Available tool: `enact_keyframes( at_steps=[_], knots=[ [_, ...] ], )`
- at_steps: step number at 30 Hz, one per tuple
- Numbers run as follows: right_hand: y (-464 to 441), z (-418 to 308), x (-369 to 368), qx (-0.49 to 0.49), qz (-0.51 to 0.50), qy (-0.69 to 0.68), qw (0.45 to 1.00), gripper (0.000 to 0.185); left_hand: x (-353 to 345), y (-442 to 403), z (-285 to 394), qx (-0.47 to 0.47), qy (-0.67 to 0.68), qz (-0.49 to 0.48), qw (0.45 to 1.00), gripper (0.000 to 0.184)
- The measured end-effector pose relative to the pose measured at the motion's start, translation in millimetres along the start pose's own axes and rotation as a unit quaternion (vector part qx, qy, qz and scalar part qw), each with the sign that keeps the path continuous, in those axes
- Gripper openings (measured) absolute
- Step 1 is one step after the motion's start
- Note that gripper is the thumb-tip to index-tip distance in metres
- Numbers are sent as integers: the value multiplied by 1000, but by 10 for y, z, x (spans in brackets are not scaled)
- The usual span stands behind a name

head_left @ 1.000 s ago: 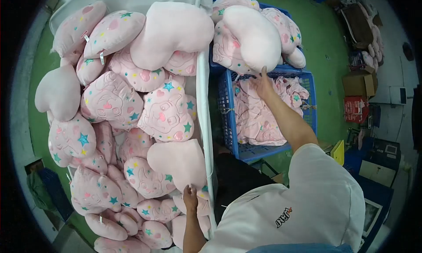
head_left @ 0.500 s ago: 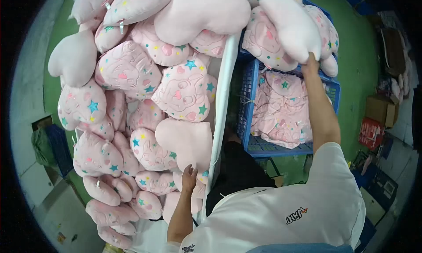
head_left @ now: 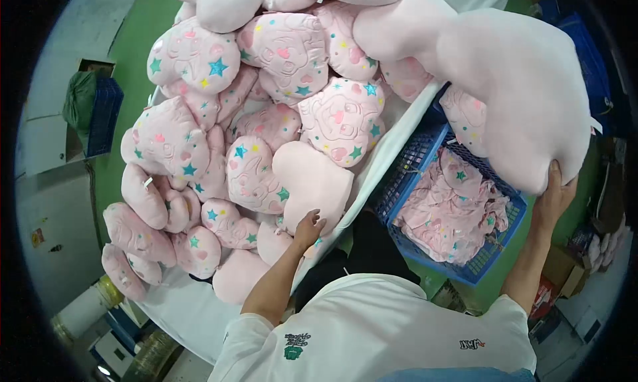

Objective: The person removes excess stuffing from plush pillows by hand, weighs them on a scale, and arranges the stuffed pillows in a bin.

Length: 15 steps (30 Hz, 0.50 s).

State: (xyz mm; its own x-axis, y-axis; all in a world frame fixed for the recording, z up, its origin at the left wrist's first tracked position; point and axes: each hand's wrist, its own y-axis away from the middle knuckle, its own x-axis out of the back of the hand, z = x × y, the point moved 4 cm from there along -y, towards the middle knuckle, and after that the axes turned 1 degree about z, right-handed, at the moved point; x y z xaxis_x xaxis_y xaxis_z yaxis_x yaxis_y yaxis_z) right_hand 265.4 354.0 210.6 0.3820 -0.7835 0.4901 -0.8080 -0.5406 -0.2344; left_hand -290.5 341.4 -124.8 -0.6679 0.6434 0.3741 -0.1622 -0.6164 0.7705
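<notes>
My right hand [head_left: 557, 199] is closed on the lower edge of a large plain pink pillow [head_left: 525, 96], raised over the blue crates at the right; a small white tag shows on its far edge. My left hand [head_left: 310, 228] has its fingers apart beside a plain pink pillow [head_left: 309, 179] lying on the pile. Around it lie several pink pillows with embroidered faces, hearts and stars, such as one patterned pillow [head_left: 342, 119] just beyond. The raised pillow hides part of another patterned pillow [head_left: 465, 116].
A blue crate [head_left: 425, 252] holds crumpled pink covers [head_left: 455, 212]. The white table edge [head_left: 372, 189] runs diagonally between pile and crate. Cardboard boxes [head_left: 565, 269] stand at the lower right. A green bag [head_left: 80, 106] sits by a blue crate at the far left.
My right hand has lifted the plain pillow off the pillows on the far crate, nearer the camera. The view has turned, and my left hand stays by the plain pillow on the pile.
</notes>
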Motion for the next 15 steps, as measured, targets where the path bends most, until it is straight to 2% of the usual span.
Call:
enact_keyframes(
  at_steps=[2,3,5,6,7,8,9,10,11,13,15],
  knots=[
    [206,-111,-403,-45,-62,-67,995,46,46,45,-98,-1,25,18,1000,51],
    [310,-166,-655,-57,-69,-35,995,43,70,83,-163,1,41,27,999,51],
    [679,-250,-1309,-94,-126,-39,987,41,95,185,-336,8,74,46,996,52],
    [948,-254,-1716,-92,-148,-85,981,40,121,252,-458,13,95,58,994,52],
    [1258,-463,-2105,-129,-208,-92,965,41,143,336,-601,18,116,70,991,52],
    [1567,-219,-2618,-116,-260,-131,950,41,158,427,-726,20,120,76,990,52],
    [1935,-118,-3129,-47,-313,-126,940,45,191,545,-870,39,126,95,987,52],
    [2284,53,-3648,-11,-398,-27,917,44,217,678,-1026,57,129,109,984,52],
    [2569,223,-3975,-14,-399,-26,917,44,240,812,-1174,71,140,120,980,51],
    [3090,575,-4558,-28,-470,55,881,56,173,1056,-1634,86,167,163,969,51],
    [3395,631,-4975,-37,-535,131,834,69,184,1345,-1910,117,146,182,965,51]
  ],
)
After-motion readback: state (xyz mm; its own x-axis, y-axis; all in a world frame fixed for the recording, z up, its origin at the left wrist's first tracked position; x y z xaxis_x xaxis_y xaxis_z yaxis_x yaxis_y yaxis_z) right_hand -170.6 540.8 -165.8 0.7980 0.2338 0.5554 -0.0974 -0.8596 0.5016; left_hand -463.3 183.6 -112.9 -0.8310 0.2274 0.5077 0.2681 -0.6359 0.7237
